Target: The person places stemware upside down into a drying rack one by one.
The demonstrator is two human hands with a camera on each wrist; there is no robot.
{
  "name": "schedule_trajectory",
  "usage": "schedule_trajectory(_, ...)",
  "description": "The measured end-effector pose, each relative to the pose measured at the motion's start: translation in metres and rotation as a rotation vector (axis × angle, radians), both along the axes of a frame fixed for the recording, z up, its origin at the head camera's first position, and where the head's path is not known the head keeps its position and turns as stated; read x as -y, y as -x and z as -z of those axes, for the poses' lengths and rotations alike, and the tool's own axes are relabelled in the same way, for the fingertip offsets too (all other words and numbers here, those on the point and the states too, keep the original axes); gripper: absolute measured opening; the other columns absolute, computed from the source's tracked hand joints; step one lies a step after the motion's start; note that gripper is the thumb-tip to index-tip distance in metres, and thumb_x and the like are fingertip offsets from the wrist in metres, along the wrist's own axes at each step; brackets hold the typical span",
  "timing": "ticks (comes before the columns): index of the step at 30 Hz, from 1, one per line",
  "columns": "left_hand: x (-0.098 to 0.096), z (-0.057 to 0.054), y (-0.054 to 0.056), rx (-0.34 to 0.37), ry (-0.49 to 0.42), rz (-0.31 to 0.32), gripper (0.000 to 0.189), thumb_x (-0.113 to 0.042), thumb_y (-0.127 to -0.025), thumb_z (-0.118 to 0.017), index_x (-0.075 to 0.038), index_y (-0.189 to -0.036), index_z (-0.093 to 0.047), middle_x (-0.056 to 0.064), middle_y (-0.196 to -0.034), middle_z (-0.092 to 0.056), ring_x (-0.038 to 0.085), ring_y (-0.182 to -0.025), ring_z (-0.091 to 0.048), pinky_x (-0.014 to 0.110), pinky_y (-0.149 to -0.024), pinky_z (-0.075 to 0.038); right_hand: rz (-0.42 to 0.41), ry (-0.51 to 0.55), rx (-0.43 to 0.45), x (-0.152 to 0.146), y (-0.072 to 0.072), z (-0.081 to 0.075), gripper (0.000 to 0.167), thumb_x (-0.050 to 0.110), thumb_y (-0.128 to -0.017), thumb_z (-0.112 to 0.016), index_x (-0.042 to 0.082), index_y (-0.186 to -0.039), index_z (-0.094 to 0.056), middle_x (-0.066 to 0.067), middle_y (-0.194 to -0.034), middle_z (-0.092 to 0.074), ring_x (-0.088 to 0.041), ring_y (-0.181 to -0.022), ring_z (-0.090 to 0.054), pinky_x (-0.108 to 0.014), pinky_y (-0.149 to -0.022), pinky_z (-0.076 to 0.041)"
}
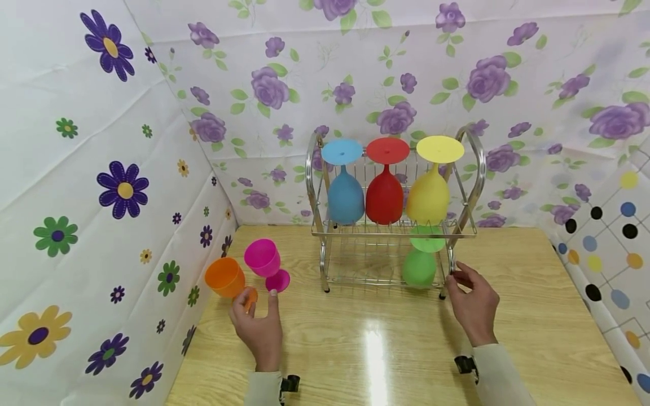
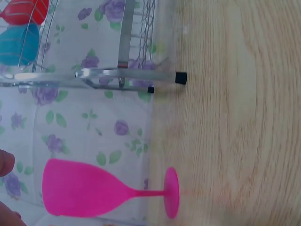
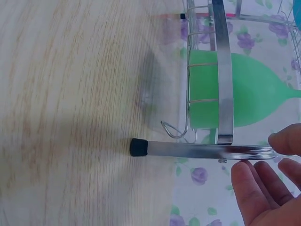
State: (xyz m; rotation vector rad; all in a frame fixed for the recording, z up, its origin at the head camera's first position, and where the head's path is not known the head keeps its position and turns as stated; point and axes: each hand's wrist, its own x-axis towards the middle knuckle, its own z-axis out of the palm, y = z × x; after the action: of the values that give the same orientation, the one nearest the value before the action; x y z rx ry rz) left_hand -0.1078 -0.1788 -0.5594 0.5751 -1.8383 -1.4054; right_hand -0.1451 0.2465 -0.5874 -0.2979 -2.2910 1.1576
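Note:
My left hand [image 1: 260,332] is beside an orange goblet [image 1: 225,277], its fingers overlapping the goblet's foot in the head view. A pink goblet [image 1: 262,258] stands just beyond; in the left wrist view this pink goblet [image 2: 84,188] is upright, apart from the fingertips [image 2: 5,162] at the edge. My right hand [image 1: 474,304] grips the right leg of a metal wire rack [image 1: 393,235], thumb and fingers on opposite sides of the leg [image 3: 188,150]. Blue [image 1: 345,197], red [image 1: 384,197] and yellow [image 1: 428,194] goblets are upside down on the upper tier, a green one [image 1: 419,268] on the lower.
The rack stands on black-tipped feet on a wooden table [image 1: 345,349]. Behind it hangs a purple-flowered cloth [image 1: 284,135]. Flower-patterned cloth [image 1: 101,254] borders the left side, and dotted cloth [image 1: 609,248] the right.

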Motion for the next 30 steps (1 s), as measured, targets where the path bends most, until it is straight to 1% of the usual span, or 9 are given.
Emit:
schedule_trajectory(5, 0.019, 0.0, 0.001, -0.002, -0.066, -0.111, 0.07, -0.024, -0.089, -0.087, 0.002, -0.141, -0.049, 0.012, -0.139, -0.046, 0.024, -0.133, -0.045, 0.057, -0.119, -0.046, -0.013, 0.012, -0.013, -0.002, 0.002, 0.0, 0.039, 0.013, -0.096, -0.078, 0.009, -0.134, -0.074, -0.015, -0.11, -0.08, -0.035, -0.098, -0.076, 0.006, -0.076, -0.042)
schedule_trajectory(8, 0.032, 0.0, 0.005, -0.009, -0.104, -0.137, 0.074, -0.021, -0.089, -0.087, 0.001, -0.146, -0.044, 0.013, -0.146, -0.042, 0.027, -0.139, -0.04, 0.056, -0.121, -0.043, -0.01, 0.011, -0.003, -0.004, 0.004, 0.002, 0.039, 0.013, -0.096, -0.078, 0.01, -0.134, -0.074, -0.014, -0.109, -0.08, -0.035, -0.098, -0.076, 0.006, -0.076, -0.041)
schedule_trajectory(10, 0.041, 0.002, 0.008, -0.003, -0.12, -0.142, 0.076, -0.021, -0.09, -0.086, -0.003, -0.15, -0.042, 0.013, -0.15, -0.039, 0.028, -0.142, -0.038, 0.055, -0.123, -0.041, -0.003, 0.001, 0.006, -0.005, 0.004, 0.003, 0.039, 0.013, -0.096, -0.078, 0.011, -0.134, -0.074, -0.013, -0.109, -0.08, -0.034, -0.098, -0.076, 0.002, -0.075, -0.046)
schedule_trajectory(14, 0.055, 0.009, 0.014, 0.008, -0.131, -0.139, 0.081, -0.022, -0.089, -0.087, -0.006, -0.154, -0.04, 0.011, -0.154, -0.038, 0.024, -0.143, -0.037, 0.053, -0.125, -0.039, 0.014, -0.028, 0.024, -0.005, 0.005, 0.005, 0.039, 0.014, -0.095, -0.079, 0.014, -0.134, -0.074, -0.01, -0.107, -0.081, -0.03, -0.096, -0.076, -0.015, -0.076, -0.058)
schedule_trajectory(16, 0.06, 0.012, 0.017, 0.007, -0.133, -0.127, 0.084, -0.022, -0.089, -0.088, -0.006, -0.155, -0.038, 0.01, -0.155, -0.037, 0.024, -0.144, -0.037, 0.055, -0.125, -0.038, 0.019, -0.036, 0.027, -0.005, 0.006, 0.006, 0.039, 0.014, -0.094, -0.08, 0.014, -0.133, -0.075, -0.008, -0.106, -0.081, -0.029, -0.095, -0.076, -0.017, -0.076, -0.058)
schedule_trajectory(18, 0.064, 0.016, 0.019, 0.005, -0.134, -0.113, 0.088, -0.023, -0.088, -0.089, -0.008, -0.157, -0.037, 0.009, -0.156, -0.037, 0.024, -0.144, -0.037, 0.055, -0.125, -0.039, 0.019, -0.038, 0.025, -0.005, 0.006, 0.006, 0.039, 0.014, -0.094, -0.08, 0.014, -0.133, -0.075, -0.007, -0.105, -0.081, -0.029, -0.095, -0.076, -0.011, -0.075, -0.054)
schedule_trajectory(25, 0.07, 0.025, 0.029, -0.033, -0.181, -0.047, 0.089, -0.016, -0.086, -0.09, -0.021, -0.158, -0.039, 0.006, -0.157, -0.035, 0.024, -0.145, -0.039, 0.056, -0.124, -0.04, 0.014, -0.034, 0.018, -0.005, 0.008, 0.006, 0.039, 0.013, -0.095, -0.08, 0.013, -0.133, -0.075, -0.009, -0.104, -0.081, -0.029, -0.094, -0.077, -0.01, -0.076, -0.052)
schedule_trajectory(28, 0.075, 0.032, 0.033, -0.037, -0.185, -0.04, 0.089, -0.017, -0.084, -0.091, -0.024, -0.157, -0.039, 0.005, -0.157, -0.035, 0.023, -0.145, -0.039, 0.057, -0.123, -0.041, 0.002, -0.028, -0.002, -0.004, 0.009, 0.005, 0.038, 0.011, -0.094, -0.079, 0.012, -0.132, -0.075, -0.011, -0.104, -0.081, -0.033, -0.093, -0.077, 0.0, -0.074, -0.041)
schedule_trajectory(30, 0.078, 0.035, 0.036, -0.035, -0.192, -0.036, 0.09, -0.014, -0.085, -0.091, -0.024, -0.157, -0.038, 0.005, -0.157, -0.034, 0.023, -0.145, -0.039, 0.057, -0.123, -0.041, -0.001, -0.028, -0.004, -0.003, 0.009, 0.004, 0.039, 0.011, -0.094, -0.08, 0.012, -0.133, -0.075, -0.011, -0.103, -0.081, -0.033, -0.093, -0.077, 0.001, -0.074, -0.04)
